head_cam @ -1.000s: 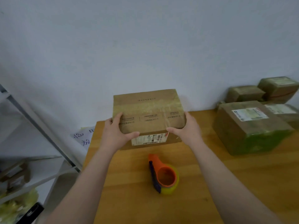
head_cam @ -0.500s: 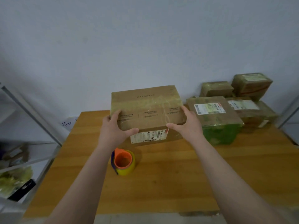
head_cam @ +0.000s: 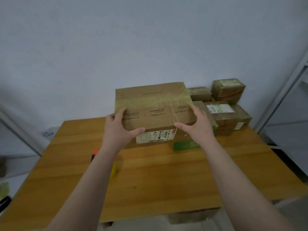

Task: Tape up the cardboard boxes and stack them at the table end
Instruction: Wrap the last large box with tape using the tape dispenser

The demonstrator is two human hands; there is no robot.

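**A:** How far along?

**B:** Well along, I'd say. Behind the left forearm, the tape dispenser [head_cam: 95,151] lies idle on the table [head_cam: 166,172]. The left hand [head_cam: 119,130] grips the cardboard box [head_cam: 153,104] at its near left corner, thumb on the front and fingers curled over the top. Clear tape already runs across the lid.

**A:** And the other side?

**B:** The right hand [head_cam: 198,125] clamps the near right corner the same way. Just beyond it sits the green-wrapped box [head_cam: 185,145], then the stacked boxes [head_cam: 223,114] against the wall. So the taping looks done, and setting this box on the pile remains.

**A:** What has changed?

**B:** Half a second ago the box was left of the green-wrapped one. Now it covers most of it, and the dispenser, then in plain sight, is mostly hidden.
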